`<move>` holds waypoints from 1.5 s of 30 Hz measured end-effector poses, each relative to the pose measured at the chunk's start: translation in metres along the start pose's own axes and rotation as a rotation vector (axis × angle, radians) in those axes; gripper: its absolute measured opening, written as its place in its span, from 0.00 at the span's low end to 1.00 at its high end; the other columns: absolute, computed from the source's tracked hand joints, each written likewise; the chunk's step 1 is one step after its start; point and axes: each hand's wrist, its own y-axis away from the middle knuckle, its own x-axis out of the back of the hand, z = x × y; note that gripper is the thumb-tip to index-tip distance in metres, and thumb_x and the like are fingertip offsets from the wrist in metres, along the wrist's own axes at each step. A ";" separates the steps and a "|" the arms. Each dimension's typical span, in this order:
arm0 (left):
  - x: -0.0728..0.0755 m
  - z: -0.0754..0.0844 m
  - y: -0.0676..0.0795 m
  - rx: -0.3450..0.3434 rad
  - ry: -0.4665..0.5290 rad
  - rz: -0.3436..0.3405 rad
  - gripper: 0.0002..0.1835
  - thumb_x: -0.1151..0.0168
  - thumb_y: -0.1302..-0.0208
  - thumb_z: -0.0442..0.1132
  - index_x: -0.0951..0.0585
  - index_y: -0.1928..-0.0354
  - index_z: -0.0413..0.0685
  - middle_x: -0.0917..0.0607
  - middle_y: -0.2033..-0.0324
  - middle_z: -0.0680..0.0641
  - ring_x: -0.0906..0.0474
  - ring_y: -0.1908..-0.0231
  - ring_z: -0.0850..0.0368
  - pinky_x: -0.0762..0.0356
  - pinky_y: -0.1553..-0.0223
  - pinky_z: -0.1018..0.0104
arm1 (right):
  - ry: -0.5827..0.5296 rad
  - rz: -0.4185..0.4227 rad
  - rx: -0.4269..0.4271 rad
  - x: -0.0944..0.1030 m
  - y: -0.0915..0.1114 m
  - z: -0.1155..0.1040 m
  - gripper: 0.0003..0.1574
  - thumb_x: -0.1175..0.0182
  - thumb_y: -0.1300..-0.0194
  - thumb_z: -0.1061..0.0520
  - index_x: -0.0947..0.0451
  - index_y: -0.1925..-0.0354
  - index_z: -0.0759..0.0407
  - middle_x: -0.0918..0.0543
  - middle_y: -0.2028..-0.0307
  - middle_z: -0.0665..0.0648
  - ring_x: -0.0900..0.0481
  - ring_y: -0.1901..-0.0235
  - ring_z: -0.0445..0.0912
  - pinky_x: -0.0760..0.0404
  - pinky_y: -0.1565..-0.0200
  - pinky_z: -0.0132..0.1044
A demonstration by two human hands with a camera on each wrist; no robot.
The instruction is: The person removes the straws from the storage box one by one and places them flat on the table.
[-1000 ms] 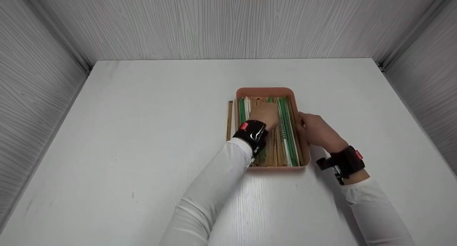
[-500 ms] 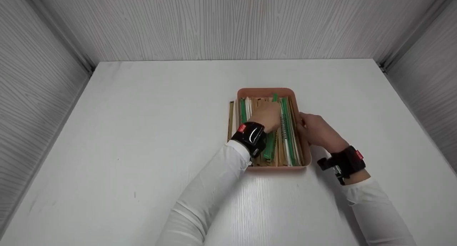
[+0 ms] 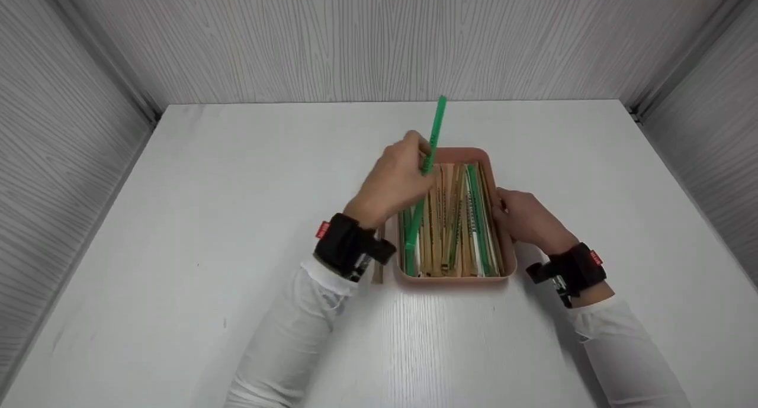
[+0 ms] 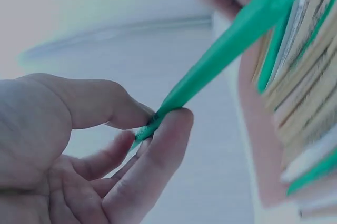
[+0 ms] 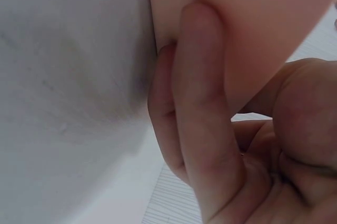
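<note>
My left hand (image 3: pixel 394 180) pinches a long, thin green wrapped stick (image 3: pixel 437 124) between thumb and fingers, around its middle. The stick is held at a slant above the left side of a pink-brown box (image 3: pixel 465 154); its lower end overlaps the contents. In the left wrist view the green stick (image 4: pixel 216 58) passes between thumb and fingertips. Brown, white and green wrapped sticks (image 3: pixel 453 218) fill the box lengthwise. My right hand (image 3: pixel 530 218) holds the right side of the box; in the right wrist view, fingers (image 5: pixel 202 66) press its outer wall (image 5: pixel 263 24) and the thumb reaches past the wall's edge.
A brown stick (image 3: pixel 378 272) lies on the white table (image 3: pixel 237 218) just left of the box, partly hidden by my left wrist. Grey wood-grain panels (image 3: pixel 379 47) stand at the back and both sides.
My left hand has lifted the green stick out from among the others and moved left and up with it. The right hand and box have stayed in place.
</note>
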 end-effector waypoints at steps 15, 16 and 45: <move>0.010 -0.115 0.025 0.264 0.038 0.075 0.23 0.40 0.36 0.31 0.23 0.39 0.33 0.17 0.54 0.40 0.17 0.61 0.50 0.15 0.65 0.61 | -0.007 0.002 -0.018 -0.001 0.001 -0.002 0.24 0.57 0.18 0.59 0.30 0.31 0.64 0.17 0.60 0.63 0.20 0.74 0.46 0.19 0.74 0.40; 0.007 -0.117 0.025 0.274 0.015 0.068 0.22 0.40 0.36 0.31 0.23 0.40 0.33 0.17 0.55 0.40 0.18 0.62 0.51 0.16 0.65 0.62 | -0.005 0.002 -0.015 -0.003 0.001 -0.002 0.24 0.57 0.18 0.59 0.30 0.31 0.64 0.17 0.60 0.63 0.20 0.74 0.46 0.19 0.74 0.40; -0.021 -0.117 0.020 0.279 -0.139 0.056 0.20 0.38 0.37 0.28 0.21 0.43 0.27 0.16 0.57 0.37 0.19 0.62 0.49 0.19 0.63 0.60 | -0.013 0.014 0.000 -0.003 0.002 -0.002 0.20 0.57 0.18 0.59 0.28 0.37 0.65 0.18 0.62 0.63 0.20 0.74 0.47 0.19 0.75 0.41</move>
